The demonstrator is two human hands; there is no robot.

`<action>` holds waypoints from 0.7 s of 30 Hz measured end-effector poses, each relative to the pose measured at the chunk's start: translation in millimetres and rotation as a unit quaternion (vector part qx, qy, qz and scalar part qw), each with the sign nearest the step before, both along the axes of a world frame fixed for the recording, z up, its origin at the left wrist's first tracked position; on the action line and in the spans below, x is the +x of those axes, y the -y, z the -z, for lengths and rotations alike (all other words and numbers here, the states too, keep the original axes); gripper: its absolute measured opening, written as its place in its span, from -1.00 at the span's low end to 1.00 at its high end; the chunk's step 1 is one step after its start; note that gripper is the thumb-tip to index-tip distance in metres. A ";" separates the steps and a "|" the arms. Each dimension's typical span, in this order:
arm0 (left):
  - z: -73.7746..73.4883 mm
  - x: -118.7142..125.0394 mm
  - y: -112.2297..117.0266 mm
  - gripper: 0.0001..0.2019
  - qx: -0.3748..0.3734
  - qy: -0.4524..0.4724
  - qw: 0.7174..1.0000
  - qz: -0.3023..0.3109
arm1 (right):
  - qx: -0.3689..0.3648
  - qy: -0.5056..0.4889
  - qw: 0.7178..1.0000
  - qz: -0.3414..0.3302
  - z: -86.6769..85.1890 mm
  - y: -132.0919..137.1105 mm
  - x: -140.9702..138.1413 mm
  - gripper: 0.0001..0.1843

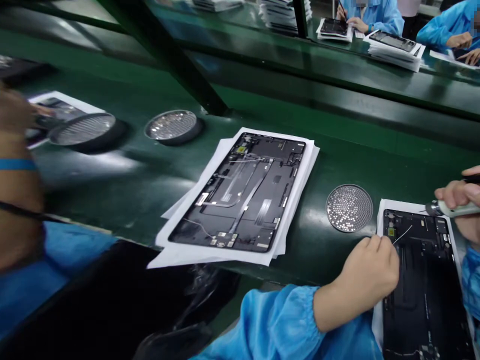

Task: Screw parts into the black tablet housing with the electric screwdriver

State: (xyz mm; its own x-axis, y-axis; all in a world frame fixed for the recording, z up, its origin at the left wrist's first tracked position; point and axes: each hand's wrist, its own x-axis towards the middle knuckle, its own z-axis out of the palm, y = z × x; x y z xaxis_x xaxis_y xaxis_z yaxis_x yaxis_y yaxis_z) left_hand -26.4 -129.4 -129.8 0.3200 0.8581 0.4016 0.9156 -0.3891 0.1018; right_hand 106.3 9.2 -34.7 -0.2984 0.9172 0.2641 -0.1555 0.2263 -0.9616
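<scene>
Head view: where are the hands?

At the right, over a black tablet back (420, 300) lying on white paper (379, 225). The left hand (369, 275) pinches a thin wire (402, 236) above it. The right hand (459, 200) closes around a white-handled screwdriver (452, 209), its metal tip just above the panel's top edge.

And the surface?

A glossy dark green bench (337, 165). Just beside the hands sits a round perforated metal tray (349, 208). Farther left, a second black tablet back (236, 192) lies on a stack of paper (296, 150), then a steel dish (172, 126). A blurred arm (17, 165) with a blue band crosses the left edge; I can't tell whose.

The room?

A dark beam (168, 55) crosses overhead. Beyond, at a second bench (442, 85), two co-workers (375, 15) in blue smocks handle more tablet backs (392, 41).
</scene>
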 end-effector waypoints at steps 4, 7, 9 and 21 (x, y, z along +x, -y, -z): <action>13.1 19.1 -17.3 -0.62 -0.016 -0.034 0.999 -0.008 | -0.008 -0.018 0.996 -0.083 7.8 3.0 -34.7 -0.83; 18.3 20.3 -26.2 -0.58 -0.063 -0.027 0.998 -0.004 | -0.018 -0.003 0.994 -0.112 13.8 6.1 -57.5 -0.82; 17.5 18.1 -29.4 -0.58 -0.089 -0.009 0.996 0.002 | -0.020 0.001 0.991 -0.133 20.2 8.9 -69.8 -0.81; 34.3 26.3 -30.6 -0.72 -0.119 0.132 0.983 0.048 | -0.009 0.043 0.971 -0.235 48.3 28.9 -82.5 -0.77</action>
State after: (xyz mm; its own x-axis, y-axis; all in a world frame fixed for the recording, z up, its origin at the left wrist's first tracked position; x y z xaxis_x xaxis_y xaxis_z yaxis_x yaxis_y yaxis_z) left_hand -0.1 -98.8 -164.1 0.3152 0.9091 0.2724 0.8059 -0.4080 0.4290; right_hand 23.7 -19.7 -83.0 -0.7046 0.6793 0.2051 -0.1571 0.1326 -0.9786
